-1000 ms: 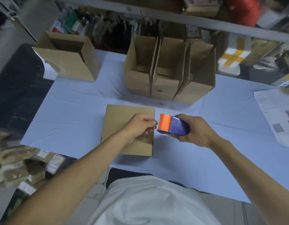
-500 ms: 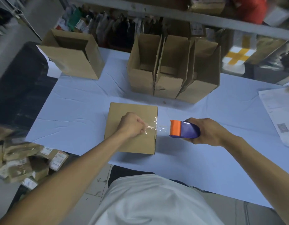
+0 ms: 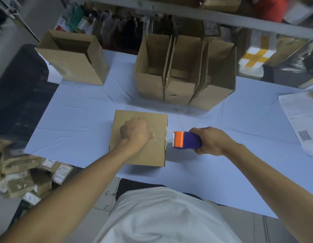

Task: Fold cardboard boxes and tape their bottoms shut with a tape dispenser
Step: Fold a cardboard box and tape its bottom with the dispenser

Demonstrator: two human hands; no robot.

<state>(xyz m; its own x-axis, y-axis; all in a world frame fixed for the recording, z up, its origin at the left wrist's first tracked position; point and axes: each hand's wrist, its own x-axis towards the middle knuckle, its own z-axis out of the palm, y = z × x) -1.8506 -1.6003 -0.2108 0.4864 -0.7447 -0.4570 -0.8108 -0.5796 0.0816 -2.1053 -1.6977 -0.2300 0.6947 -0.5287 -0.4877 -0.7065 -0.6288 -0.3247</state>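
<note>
Left hand (image 3: 135,131) curled, pinching glossy tape on matte cardboard box (image 3: 147,155) | right hand (image 3: 211,142) gripping blue-orange plastic dispenser (image 3: 186,142)

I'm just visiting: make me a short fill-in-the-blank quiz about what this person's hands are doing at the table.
1. The right hand grips a blue and ____ tape dispenser.
2. The left hand presses down on the closed ____.
3. The dispenser sits just off the box's ____ edge.
4. A printed ____ lies at the table's far right.

Missing words: orange; box; right; paper
</note>
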